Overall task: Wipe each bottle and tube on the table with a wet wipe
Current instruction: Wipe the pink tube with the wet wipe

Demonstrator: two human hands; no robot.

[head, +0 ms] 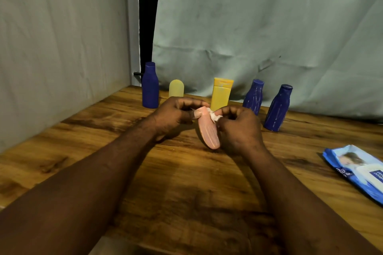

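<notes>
Beyond the fingers (192, 102) stand four bottles (150, 87) (176, 88) (253, 97) (277, 108) and one tube (221, 93); they hold one pink bottle (208, 132), one wipe (214, 117); rightward lies one pack (356, 170).

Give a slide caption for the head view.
Left hand holds a pink container; right hand presses a wipe against it.

The wooden table (186, 192) carried a row of five containers, all upright, beyond the hands. Past the left hand (174, 117) stood a tall bottle (150, 86), dark blue, with a pale bottle (176, 88) just beside it, round-topped, its base hidden behind that hand. A yellow tube (221, 94) stood beyond the gap between the two hands. Past the right hand (238, 128) stood a ribbed bottle (253, 97), blue, and to its right, a little nearer, an end bottle (277, 108), also blue and ribbed. A wipes pack (358, 170), blue and white, lay flat well to the right of the right hand, partly out of view.
</notes>
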